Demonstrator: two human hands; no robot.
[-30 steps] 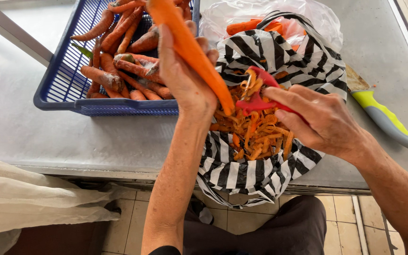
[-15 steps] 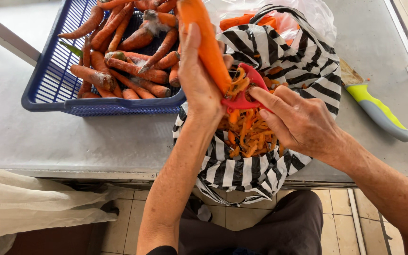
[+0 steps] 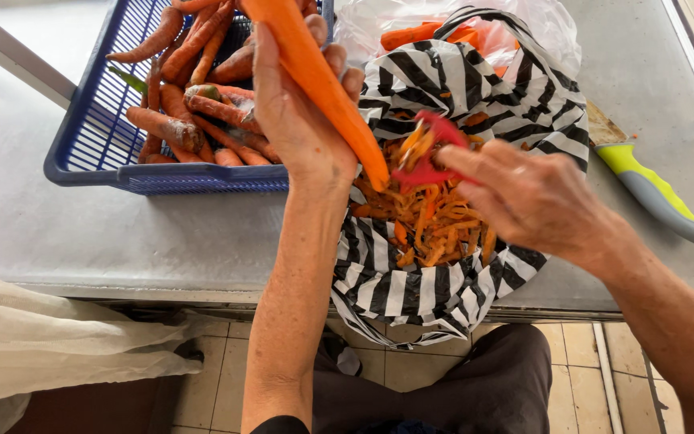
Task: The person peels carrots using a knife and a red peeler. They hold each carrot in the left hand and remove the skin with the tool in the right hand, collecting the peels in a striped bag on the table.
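Presently the left hand point(image 3: 295, 112) is closing its fingers around a long peeled carrot point(image 3: 315, 76), gripping it near its thick upper part, while the right hand point(image 3: 540, 201) is pinching a small red peeler point(image 3: 427, 157) between thumb and fingers, just beside the carrot's tip. Both hands are working directly above the striped bag point(image 3: 443, 297), a black-and-white sack lying open on the edge of the counter point(image 3: 122, 233) and already holding a heap of orange peelings point(image 3: 435, 229).

The step in hand appears to be peeling: the carrot's visible face is looking smooth and bright, unlike the dull, soil-marked carrots lying in the blue crate point(image 3: 170, 173) to the left of the bag. The next stroke would seemingly call for turning the carrot to present any unpeeled face, keeping the blade clear of the holding fingers.

The carrot's long axis is running diagonally, thick end up and away from the bag, narrow tip pointing down into its mouth. Right of the bag, a knife with a green-and-grey handle point(image 3: 656, 189) is resting on the counter; behind the bag, a clear bag point(image 3: 475, 24) is holding bright orange carrots.
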